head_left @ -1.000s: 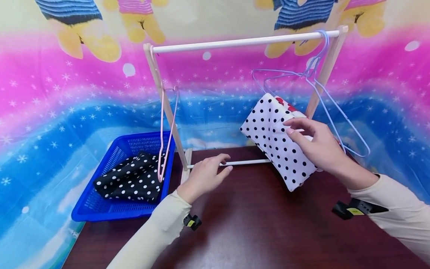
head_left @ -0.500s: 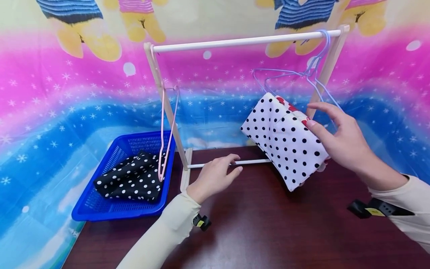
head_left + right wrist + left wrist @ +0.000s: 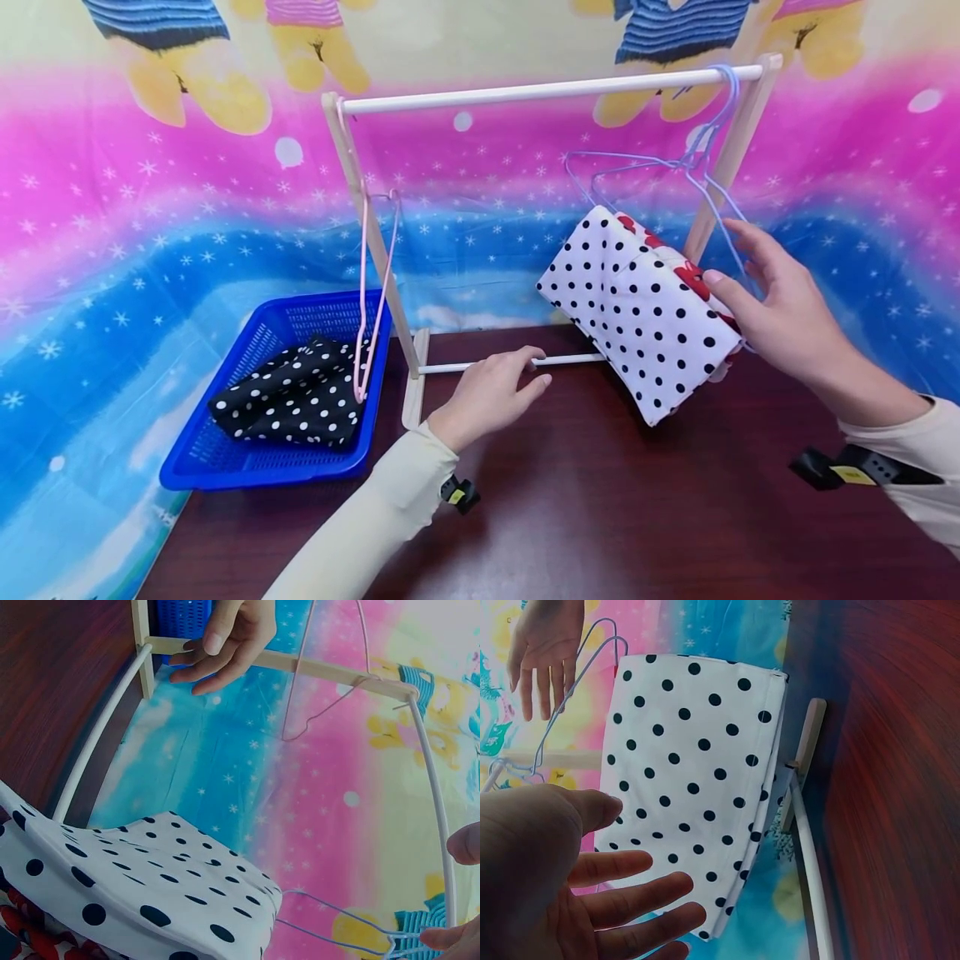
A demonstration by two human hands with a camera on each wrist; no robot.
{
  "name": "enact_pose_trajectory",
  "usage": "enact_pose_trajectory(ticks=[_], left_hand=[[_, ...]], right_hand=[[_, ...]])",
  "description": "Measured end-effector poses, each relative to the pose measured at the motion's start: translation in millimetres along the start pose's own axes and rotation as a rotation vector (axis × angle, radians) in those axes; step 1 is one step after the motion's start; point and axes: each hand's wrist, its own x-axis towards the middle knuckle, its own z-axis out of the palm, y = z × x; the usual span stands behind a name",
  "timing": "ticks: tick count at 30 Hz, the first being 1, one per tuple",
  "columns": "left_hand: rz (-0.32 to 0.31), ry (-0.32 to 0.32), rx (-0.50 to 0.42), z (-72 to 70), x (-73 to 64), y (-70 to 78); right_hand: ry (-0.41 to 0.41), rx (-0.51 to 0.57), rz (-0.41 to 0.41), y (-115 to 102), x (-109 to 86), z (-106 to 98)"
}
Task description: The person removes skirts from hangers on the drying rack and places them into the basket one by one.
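Observation:
A white cloth with black dots hangs at a slant from blue wire hangers at the rack's right end. Red-patterned fabric shows along its upper edge. My right hand is beside the cloth's right corner, overlapping a hanger's lower arm, with its fingers loosely extended. In the left wrist view that hand's fingers look straight and hold nothing. My left hand hovers near the rack's lower bar, fingers relaxed; the left wrist view shows them spread in front of the dotted cloth.
The wooden rack's white top bar spans the back of the scene. A pink hanger hangs at its left end. A blue basket with a black, white-dotted cloth stands left on the dark table, before a printed backdrop.
My right hand has moved from in front of the dotted cloth to the right, off its corner. My left hand has shifted slightly right. The cloth and hangers stay nearly still.

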Motion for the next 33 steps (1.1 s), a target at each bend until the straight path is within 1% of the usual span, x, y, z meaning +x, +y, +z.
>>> enact_pose_trajectory(ticks=[8,10,15,18,20,25,28,33], left_hand=[[0.003,-0.005,0.026,5.0,3.2,6.8],[0.005,-0.006,0.035,7.3,3.9,8.3],[0.010,-0.002,0.043,12.8,5.6,11.4],[0.012,-0.006,0.036,14.7,6.6,13.6],[0.013,-0.010,0.031,15.9,7.7,15.2],[0.016,-0.007,0.024,18.1,11.0,19.6],[0.011,0.000,0.022,19.0,12.7,22.3],[0.002,0.004,0.007,21.9,14.6,25.9]], right_hand=[[-0.037,0.027,0.056,3,4.7,-1],[-0.039,0.007,0.073,3,6.9,-1],[-0.040,0.000,0.076,6,13.3,-1],[-0.044,0.023,0.081,9,17.0,0],[-0.066,0.040,0.094,11,19.2,-1],[-0.116,0.103,0.149,15,23.9,-4],[-0.127,0.147,0.186,15,26.0,-2],[-0.149,0.223,0.223,17,28.2,3]])
